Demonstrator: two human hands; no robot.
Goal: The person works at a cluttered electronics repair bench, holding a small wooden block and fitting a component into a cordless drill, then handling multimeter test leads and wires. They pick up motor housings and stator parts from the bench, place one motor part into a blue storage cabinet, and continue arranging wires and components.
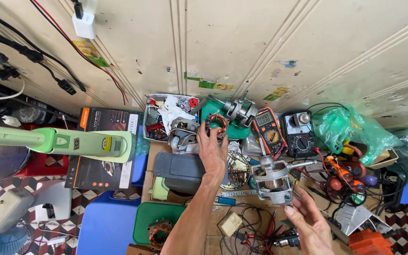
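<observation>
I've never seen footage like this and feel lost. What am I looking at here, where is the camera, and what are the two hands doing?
The single picture comes from a camera worn on a person's head, looking down at a cluttered repair bench against a pale wall. No machine is at work, only two bare hands. The left hand reaches forward and grips a copper-wound motor coil at the edge of a green tray. The right hand, fingers loosely open, touches a metal motor housing near its lower edge. Behind them lie an orange multimeter and a black meter. A green fan stand lies at the left, and loose wires cover the near surface.
</observation>
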